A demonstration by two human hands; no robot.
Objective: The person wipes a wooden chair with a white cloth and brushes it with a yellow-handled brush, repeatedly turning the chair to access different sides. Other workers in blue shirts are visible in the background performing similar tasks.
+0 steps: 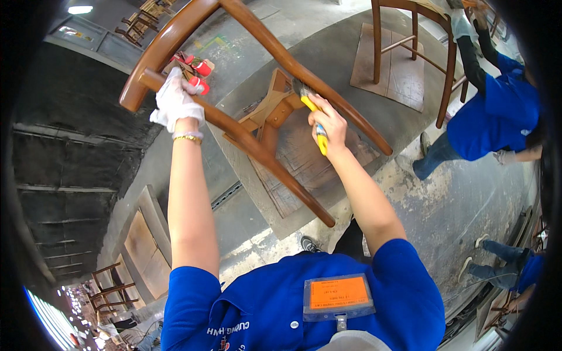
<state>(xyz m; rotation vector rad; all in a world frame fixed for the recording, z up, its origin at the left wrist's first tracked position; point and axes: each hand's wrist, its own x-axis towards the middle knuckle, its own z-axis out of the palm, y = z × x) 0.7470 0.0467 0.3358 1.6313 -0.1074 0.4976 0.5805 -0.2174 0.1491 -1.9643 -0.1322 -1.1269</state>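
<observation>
My left hand (pixel 177 100), in a thin white glove, is closed around the upper part of a leg of a brown wooden chair frame (pixel 266 158). The frame is tilted, its curved top rail at the upper left and two legs pointing towards me. In my bare right hand (pixel 332 126) is a brush with a yellow handle (pixel 321 140). Its dark head meets or lies very near the inner side of the far leg; the exact contact is too small to tell. Between the legs show the frame's corner-braced seat supports (pixel 275 111).
Under the frame is a grey work table (pixel 257 193) with stained cardboard on it. Red containers (pixel 202 67) stand beyond the frame. Another chair frame (pixel 377 47) stands at the far right, where a co-worker in a blue shirt (pixel 492 117) works. More people are at lower right.
</observation>
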